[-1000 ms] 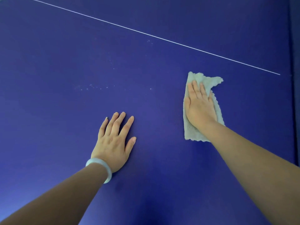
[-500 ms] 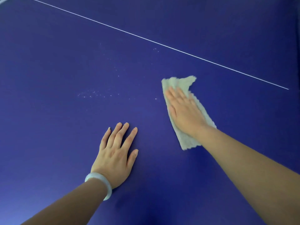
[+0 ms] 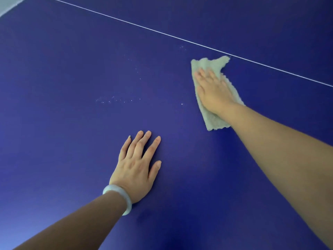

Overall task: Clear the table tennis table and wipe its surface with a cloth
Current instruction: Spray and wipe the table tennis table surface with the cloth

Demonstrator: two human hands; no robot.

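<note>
- A person's right hand (image 3: 214,91) lies flat, fingers straight, on a pale green cloth (image 3: 213,121) and presses it to the blue table tennis surface (image 3: 72,150). It pins the cloth rather than gripping it, and the fingers are blurred.
- The cloth sits at the right of the view, its far corner touching the thin white line (image 3: 162,34) that crosses the surface.
- The left hand (image 3: 138,166) rests palm down with fingers spread, nearer the person and well apart from the cloth. It holds nothing, and a pale bracelet (image 3: 124,197) circles the wrist.
- A scatter of white specks (image 3: 115,101) lies unwiped to the left of the cloth, beyond the left hand, so wiping looks to be the step in hand, with this patch yet to be covered.
- Only downward pressure holds the cloth, so a quick stroke could bunch it or slide it out from under the palm.
- A dry or light pass may push the specks along instead of lifting them.
- The fainter marks close to the white line could be missed.
- Weight on the left palm may leave a print on the surface.
</note>
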